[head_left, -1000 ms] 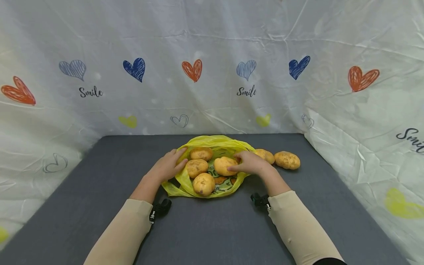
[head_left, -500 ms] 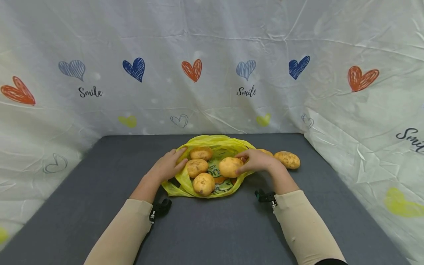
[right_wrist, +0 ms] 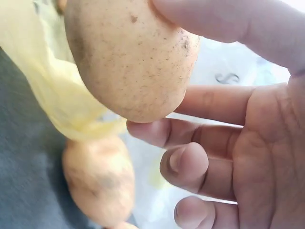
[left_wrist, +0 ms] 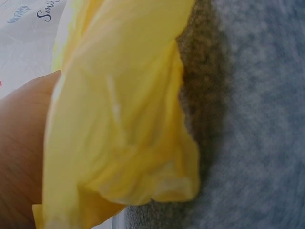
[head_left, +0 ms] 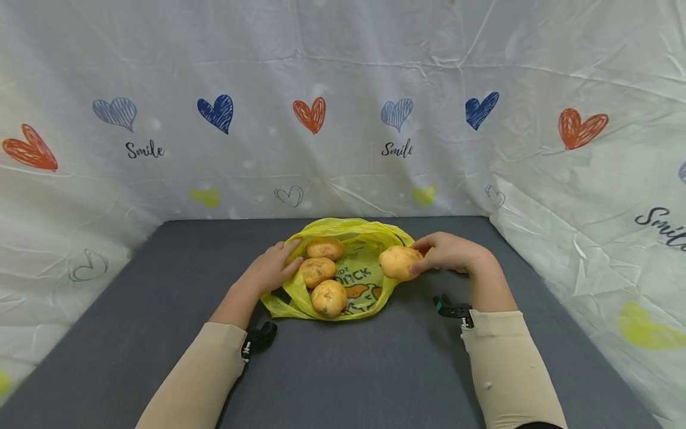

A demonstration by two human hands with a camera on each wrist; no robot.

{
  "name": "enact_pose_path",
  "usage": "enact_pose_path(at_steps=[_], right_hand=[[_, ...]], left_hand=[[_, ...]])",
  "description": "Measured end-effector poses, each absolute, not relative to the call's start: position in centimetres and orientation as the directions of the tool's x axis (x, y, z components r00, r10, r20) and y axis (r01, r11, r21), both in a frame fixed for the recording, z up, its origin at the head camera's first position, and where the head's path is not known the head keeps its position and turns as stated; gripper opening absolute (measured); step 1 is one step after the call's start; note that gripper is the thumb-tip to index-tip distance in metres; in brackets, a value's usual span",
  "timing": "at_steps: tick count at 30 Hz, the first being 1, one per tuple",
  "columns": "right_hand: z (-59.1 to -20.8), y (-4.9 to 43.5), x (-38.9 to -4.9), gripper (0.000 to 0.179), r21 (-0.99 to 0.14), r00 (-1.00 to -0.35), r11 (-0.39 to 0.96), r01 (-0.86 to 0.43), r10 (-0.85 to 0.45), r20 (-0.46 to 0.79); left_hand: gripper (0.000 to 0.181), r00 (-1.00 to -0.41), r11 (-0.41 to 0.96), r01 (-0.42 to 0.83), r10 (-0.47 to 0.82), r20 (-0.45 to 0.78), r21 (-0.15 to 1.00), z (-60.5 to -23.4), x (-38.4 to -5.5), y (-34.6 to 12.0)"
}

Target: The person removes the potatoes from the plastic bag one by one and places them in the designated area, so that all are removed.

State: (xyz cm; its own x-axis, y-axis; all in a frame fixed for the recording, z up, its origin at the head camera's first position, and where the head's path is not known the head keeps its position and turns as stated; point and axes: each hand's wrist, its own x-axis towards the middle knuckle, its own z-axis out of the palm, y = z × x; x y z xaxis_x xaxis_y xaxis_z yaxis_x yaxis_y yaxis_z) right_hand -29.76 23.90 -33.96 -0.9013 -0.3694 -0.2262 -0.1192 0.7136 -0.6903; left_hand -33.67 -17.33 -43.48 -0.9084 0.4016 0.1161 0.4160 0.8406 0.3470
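A yellow plastic bag (head_left: 356, 225) lies with its mouth toward me, a printed design showing inside. At its left edge, my left hand (head_left: 270, 269) holds the rim; in the left wrist view the yellow plastic covers its fingers. Three potatoes, a back one (head_left: 324, 248), a middle one (head_left: 318, 272) and a front one (head_left: 329, 298), sit in the left part of the bag. My right hand (head_left: 447, 250) pinches another potato (head_left: 398, 263) between thumb and fingers at the bag's right edge. The right wrist view shows this potato (right_wrist: 128, 57) raised, with the ring and little fingers off it.
Outside the bag, a potato (right_wrist: 100, 179) lies on the dark grey table (head_left: 343, 375), with a sliver of another (right_wrist: 123, 225) beyond it. In the head view the right hand hides them. A white cloth with printed hearts (head_left: 343, 77) hangs behind and at the sides.
My right hand has taken the potato from inside the bag and carried it right to the bag's edge, now covering the potatoes outside. The left hand has stayed at the rim.
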Motion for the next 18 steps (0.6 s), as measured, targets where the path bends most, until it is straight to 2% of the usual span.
enact_pose_path(at_steps=[4, 10, 18], right_hand=[[-33.3, 25.4, -29.2, 0.076, -0.671, -0.911, 0.734, -0.103, -0.340, -0.233], [-33.0, 26.9, -28.8, 0.071, -0.659, -0.911, 0.749, -0.074, -0.320, -0.262], [-33.1, 27.5, -28.8, 0.078, -0.586, -0.884, 0.810, 0.018, -0.261, -0.387]], left_hand=[[0.063, -0.916, 0.856, 0.401, 0.387, 0.111, 0.327, -43.5, -33.7, -17.4], [0.063, -0.924, 0.870, 0.382, 0.371, 0.097, 0.312, -43.5, -33.7, -17.5], [0.064, -0.926, 0.870, 0.374, 0.367, 0.086, 0.322, -43.4, -33.7, -17.4]])
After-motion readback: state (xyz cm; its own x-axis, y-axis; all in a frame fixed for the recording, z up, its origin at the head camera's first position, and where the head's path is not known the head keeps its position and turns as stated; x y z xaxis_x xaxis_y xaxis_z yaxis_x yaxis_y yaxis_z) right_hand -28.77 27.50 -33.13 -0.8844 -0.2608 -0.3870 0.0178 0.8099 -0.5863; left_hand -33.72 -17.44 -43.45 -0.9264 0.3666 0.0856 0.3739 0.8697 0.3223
